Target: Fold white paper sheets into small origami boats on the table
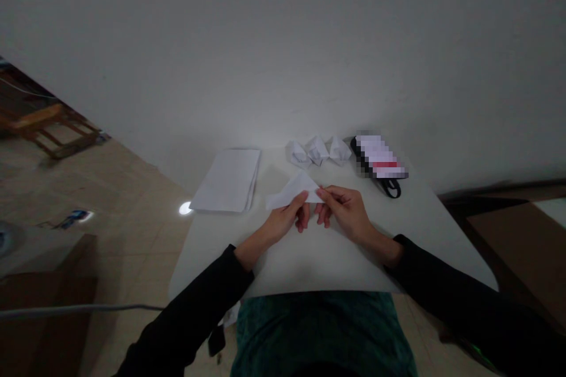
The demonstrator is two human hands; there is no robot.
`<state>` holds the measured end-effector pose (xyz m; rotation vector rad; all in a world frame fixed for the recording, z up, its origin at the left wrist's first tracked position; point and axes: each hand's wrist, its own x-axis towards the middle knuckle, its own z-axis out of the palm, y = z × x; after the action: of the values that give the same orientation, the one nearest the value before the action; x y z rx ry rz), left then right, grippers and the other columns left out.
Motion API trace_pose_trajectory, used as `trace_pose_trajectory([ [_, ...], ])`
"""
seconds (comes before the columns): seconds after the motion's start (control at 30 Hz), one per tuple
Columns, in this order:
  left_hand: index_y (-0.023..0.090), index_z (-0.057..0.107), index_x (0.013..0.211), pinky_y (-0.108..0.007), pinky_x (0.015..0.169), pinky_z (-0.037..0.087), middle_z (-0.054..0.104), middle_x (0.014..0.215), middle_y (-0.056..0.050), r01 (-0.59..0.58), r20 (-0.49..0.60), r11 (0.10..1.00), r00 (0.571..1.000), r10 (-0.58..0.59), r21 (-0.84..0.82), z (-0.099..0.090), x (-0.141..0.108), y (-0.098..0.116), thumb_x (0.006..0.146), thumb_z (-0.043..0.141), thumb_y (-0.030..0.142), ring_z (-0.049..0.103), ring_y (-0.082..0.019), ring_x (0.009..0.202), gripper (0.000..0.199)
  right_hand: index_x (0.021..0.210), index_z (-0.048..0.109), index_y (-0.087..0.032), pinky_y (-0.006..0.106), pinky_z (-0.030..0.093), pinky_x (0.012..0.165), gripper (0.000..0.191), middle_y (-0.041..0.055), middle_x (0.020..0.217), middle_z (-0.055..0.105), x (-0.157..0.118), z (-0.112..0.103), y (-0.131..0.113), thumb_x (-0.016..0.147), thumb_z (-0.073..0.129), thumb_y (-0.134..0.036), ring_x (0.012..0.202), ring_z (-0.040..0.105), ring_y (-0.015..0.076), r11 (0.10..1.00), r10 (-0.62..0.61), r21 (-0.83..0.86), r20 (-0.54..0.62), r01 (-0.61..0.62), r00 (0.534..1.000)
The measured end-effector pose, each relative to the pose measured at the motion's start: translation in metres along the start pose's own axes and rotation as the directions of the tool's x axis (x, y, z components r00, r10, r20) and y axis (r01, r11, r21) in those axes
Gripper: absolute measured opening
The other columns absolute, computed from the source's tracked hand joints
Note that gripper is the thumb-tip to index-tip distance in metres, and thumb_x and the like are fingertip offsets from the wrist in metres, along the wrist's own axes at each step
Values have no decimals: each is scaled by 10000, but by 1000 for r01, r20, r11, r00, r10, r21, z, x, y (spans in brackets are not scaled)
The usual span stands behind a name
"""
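Pinching a folded paper (pixel 292 191) at frame center, left hand (pixel 283 221) and right hand (pixel 345 212) hold it just above the tabletop (pixel 318 259). A paper stack (pixel 227 179) lies to its left; three paper folds (pixel 317 150) sit beyond, beside a pixelated object (pixel 379 156).

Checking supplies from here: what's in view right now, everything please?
folded paper: 1, white, pinched between both hands
paper stack: 1, white, table's left side
folded paper shapes: 3, white, row at table's far edge
pixelated packet: 1, black and white with red, table's far right
strap: 1, black, under that packet's near end
table: 1, white, in front of the person
wooden stool: 1, brown, far left of view
left hand: 1, on the paper
right hand: 1, on the paper
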<state>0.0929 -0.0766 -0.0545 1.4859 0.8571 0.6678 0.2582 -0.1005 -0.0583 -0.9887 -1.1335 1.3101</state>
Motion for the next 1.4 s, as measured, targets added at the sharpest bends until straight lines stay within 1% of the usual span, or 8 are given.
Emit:
trace_pose_trajectory([
  [0.07,163,574,525,-246,480,380,561,482,-31,-6,-8,999,1000,6,-53,-1,1,-1,901,308,688,495,-104,438,698,757,690,-161,208,438,317,343,8,572,642,1,-2,0,787,690,-502,383,582,124,1000,-9,14,-24,9,1000],
  [0.17,136,650,666,-235,433,374,605,521,-42,-74,-146,993,987,60,-96,-5,4,-3,888,375,681,514,-105,421,650,748,704,-156,199,394,285,313,-2,552,626,5,-8,1,778,709,-467,351,550,112,999,-6,43,-57,8,998],
  [0.3,117,683,824,-230,437,428,657,614,-52,-183,-338,981,929,151,-67,-10,9,-5,883,532,565,564,-118,483,476,719,703,-154,194,362,269,301,-7,526,620,12,-15,1,739,744,-452,330,524,101,993,35,111,-85,-25,996],
  [0.47,125,691,891,-249,622,540,697,711,-52,-273,-482,960,851,210,-65,-10,12,-8,856,624,483,644,-132,628,366,629,666,-145,176,342,270,319,-9,499,599,13,-13,-3,704,771,-436,320,504,83,980,106,182,-117,-84,987],
  [0.6,128,668,1129,-254,584,557,707,632,-31,-271,-567,957,806,167,-103,-9,11,-5,839,653,469,669,-140,559,448,637,667,-140,174,352,280,308,-6,493,602,10,-9,-7,686,785,-420,324,490,75,962,179,229,-125,-147,976],
  [0.8,139,722,1033,-223,487,555,726,648,-28,-300,-686,952,705,182,-56,-10,10,-1,753,757,398,676,-135,497,383,628,667,-131,154,357,293,282,-15,504,611,8,-5,-10,630,832,-360,341,491,58,917,283,333,-158,-219,946],
  [1.23,156,758,960,-255,585,625,749,710,-37,-353,-613,934,728,307,50,-19,11,-5,790,730,333,722,-155,609,248,643,666,-122,144,386,324,189,-11,515,621,10,-8,-7,690,795,-252,369,508,52,871,360,412,-160,-269,919],
  [1.4,152,761,951,-282,636,636,756,747,-50,-327,-547,937,766,338,122,-26,13,-7,830,682,355,730,-168,647,249,623,660,-122,148,377,321,212,-8,510,621,11,-8,-9,681,803,-267,363,501,50,877,352,403,-168,-262,921],
])
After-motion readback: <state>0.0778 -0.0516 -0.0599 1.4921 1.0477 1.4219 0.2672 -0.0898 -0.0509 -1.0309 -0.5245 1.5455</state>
